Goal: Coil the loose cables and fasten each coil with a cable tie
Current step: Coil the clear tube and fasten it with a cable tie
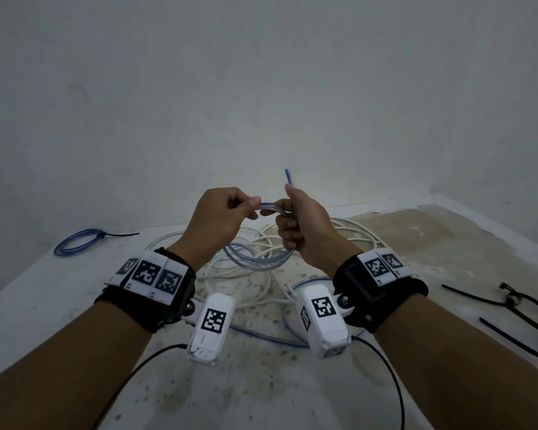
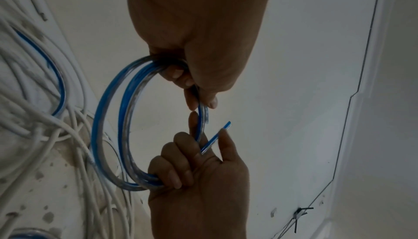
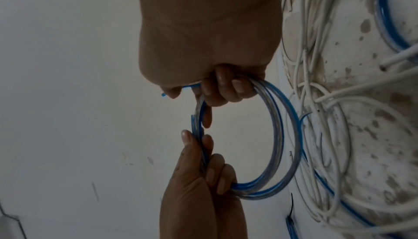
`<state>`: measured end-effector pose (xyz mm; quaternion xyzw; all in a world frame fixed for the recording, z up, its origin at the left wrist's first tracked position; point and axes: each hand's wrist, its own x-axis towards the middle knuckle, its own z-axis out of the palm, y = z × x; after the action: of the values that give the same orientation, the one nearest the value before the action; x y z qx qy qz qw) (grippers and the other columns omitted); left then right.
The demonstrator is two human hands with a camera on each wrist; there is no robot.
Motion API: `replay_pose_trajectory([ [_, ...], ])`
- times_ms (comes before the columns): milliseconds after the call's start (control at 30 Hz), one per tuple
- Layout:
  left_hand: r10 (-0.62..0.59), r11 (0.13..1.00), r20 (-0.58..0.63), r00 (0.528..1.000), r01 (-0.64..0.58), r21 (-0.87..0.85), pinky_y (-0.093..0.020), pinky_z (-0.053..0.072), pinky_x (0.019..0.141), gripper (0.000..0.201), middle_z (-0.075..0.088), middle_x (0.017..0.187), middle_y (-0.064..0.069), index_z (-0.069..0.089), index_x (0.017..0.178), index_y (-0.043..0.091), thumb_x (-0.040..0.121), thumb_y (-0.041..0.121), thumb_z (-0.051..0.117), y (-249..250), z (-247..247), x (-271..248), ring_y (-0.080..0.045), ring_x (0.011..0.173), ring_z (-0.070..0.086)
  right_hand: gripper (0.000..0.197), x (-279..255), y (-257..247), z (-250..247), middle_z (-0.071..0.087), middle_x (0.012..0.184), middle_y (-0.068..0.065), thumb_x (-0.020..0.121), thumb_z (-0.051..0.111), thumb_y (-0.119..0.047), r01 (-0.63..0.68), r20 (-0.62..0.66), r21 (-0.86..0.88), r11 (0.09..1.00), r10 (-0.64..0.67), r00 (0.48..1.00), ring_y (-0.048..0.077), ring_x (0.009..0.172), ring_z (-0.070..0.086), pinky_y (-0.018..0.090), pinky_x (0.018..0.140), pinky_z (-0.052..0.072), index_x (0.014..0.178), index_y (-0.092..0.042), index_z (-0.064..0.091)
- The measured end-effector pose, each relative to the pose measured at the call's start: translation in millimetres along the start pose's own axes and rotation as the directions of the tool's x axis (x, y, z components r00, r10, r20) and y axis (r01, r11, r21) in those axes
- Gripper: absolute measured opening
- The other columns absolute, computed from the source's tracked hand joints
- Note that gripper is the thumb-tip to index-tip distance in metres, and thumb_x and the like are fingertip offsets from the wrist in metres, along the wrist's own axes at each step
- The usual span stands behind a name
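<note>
Both hands hold a coil of blue-striped clear cable (image 1: 258,259) in the air above the table (image 1: 44,290). My left hand (image 1: 255,206) pinches the top of the coil between thumb and forefinger, its other fingers curled round the loops. My right hand (image 1: 288,209) grips the coil's right side. The cable's free end (image 1: 288,176) sticks up past the right thumb. In the left wrist view the coil (image 2: 108,126) hangs between the left hand (image 2: 199,103) above and the right hand (image 2: 209,135) below. The right wrist view shows the loops (image 3: 278,135) bunched together.
A tied blue coil (image 1: 75,243) with a black cable tie lies at the table's far left. Loose white cables (image 1: 348,231) and a loose blue cable (image 1: 261,333) sprawl under the hands. Several black cable ties (image 1: 510,311) lie at the right. A wall stands behind.
</note>
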<state>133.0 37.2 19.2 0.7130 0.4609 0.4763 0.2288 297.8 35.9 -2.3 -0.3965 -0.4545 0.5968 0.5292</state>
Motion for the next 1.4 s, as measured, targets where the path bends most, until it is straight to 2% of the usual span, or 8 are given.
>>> replay_pose_trajectory([
  [100, 0.000, 0.999, 0.003, 1.000, 0.000, -0.033, -0.024, 0.035, 0.055, 0.021, 0.074, 0.075, -0.004, 0.073, 0.082, 0.009, 0.094, 0.025, 0.065, -1, 2, -3, 0.003, 0.045, 0.047, 0.072, -2, 0, -2, 0.027, 0.050, -0.005, 0.097, 0.032, -0.065, -0.024, -0.027, -0.058, 0.998, 0.022, 0.999, 0.011, 0.041, 0.021, 0.026, 0.046, 0.020, 0.084, -0.006, 0.071],
  [267, 0.021, 0.999, 0.037, 0.999, -0.022, 0.037, -0.023, 0.035, 0.056, 0.020, 0.074, 0.073, 0.000, 0.074, 0.083, 0.011, 0.091, 0.027, 0.068, 0, -2, -7, 0.001, 0.045, 0.045, 0.040, 0, 3, 2, 0.028, 0.047, -0.007, 0.099, 0.053, -0.043, -0.069, -0.055, -0.142, 0.987, 0.061, 0.997, 0.010, 0.038, 0.022, 0.026, 0.047, 0.024, 0.077, -0.010, 0.060],
  [500, -0.109, 0.994, 0.176, 0.978, 0.105, 0.033, -0.019, 0.040, 0.054, 0.038, 0.074, 0.077, -0.002, 0.050, 0.126, 0.025, 0.092, 0.032, 0.067, 0, -14, -12, 0.001, 0.046, 0.051, 0.030, 1, 5, 6, 0.026, 0.051, -0.005, 0.093, 0.063, -0.032, -0.126, -0.020, -0.105, 0.986, 0.125, 0.992, 0.012, 0.043, 0.019, 0.026, 0.046, 0.024, 0.082, -0.005, 0.065],
  [700, -0.064, 0.989, 0.172, 0.983, 0.040, 0.141, -0.007, 0.032, 0.046, 0.020, 0.056, 0.046, 0.021, 0.073, 0.091, 0.012, 0.098, 0.024, 0.058, -2, -20, -16, 0.008, 0.041, 0.048, 0.031, 4, 11, 14, 0.023, 0.050, -0.005, 0.094, 0.061, -0.032, -0.113, -0.005, -0.141, 0.983, 0.114, 0.994, 0.011, 0.043, 0.017, 0.026, 0.047, 0.022, 0.085, -0.003, 0.065],
  [1000, -0.112, 0.992, 0.014, 0.994, 0.113, -0.064, -0.011, 0.036, 0.050, 0.015, 0.076, 0.081, -0.009, 0.077, 0.093, 0.005, 0.091, 0.017, 0.068, 5, -5, -12, 0.004, 0.040, 0.051, 0.038, 1, 10, 12, 0.032, 0.043, -0.009, 0.096, 0.059, -0.038, 0.010, -0.117, -0.201, 0.980, -0.034, 0.993, 0.009, 0.038, 0.027, 0.026, 0.046, 0.029, 0.082, -0.005, 0.072],
  [1200, -0.102, 0.987, 0.130, 0.986, 0.117, -0.114, -0.014, 0.035, 0.048, 0.014, 0.075, 0.079, -0.013, 0.075, 0.087, 0.001, 0.090, 0.014, 0.070, 21, 34, -11, 0.003, 0.037, 0.048, 0.054, -19, 7, -41, 0.063, 0.062, 0.005, 0.096, 0.050, -0.053, -0.014, -0.251, -0.243, 0.970, -0.049, 0.967, 0.019, 0.051, 0.056, 0.028, 0.056, 0.050, 0.086, -0.004, 0.069],
  [1300, -0.092, 0.986, 0.181, 0.979, 0.115, -0.124, -0.021, 0.037, 0.054, 0.014, 0.075, 0.077, -0.010, 0.076, 0.081, 0.004, 0.089, 0.015, 0.070, 31, 60, -14, 0.007, 0.042, 0.051, 0.044, -37, 3, -98, 0.071, 0.072, 0.009, 0.094, 0.057, -0.042, -0.087, -0.404, -0.601, 0.794, -0.208, 0.891, 0.024, 0.061, 0.066, 0.031, 0.064, 0.057, 0.080, -0.002, 0.069],
  [1400, -0.073, 0.985, 0.238, 0.969, 0.107, -0.133, -0.020, 0.039, 0.058, 0.015, 0.075, 0.077, -0.008, 0.076, 0.081, 0.005, 0.090, 0.016, 0.070, 44, 83, -21, 0.008, 0.045, 0.054, 0.028, -64, -9, -162, 0.070, 0.084, 0.012, 0.087, 0.058, -0.025, -0.408, -0.503, -0.859, 0.310, -0.358, 0.787, 0.030, 0.082, 0.068, 0.029, 0.069, 0.050, 0.069, -0.004, 0.059],
])
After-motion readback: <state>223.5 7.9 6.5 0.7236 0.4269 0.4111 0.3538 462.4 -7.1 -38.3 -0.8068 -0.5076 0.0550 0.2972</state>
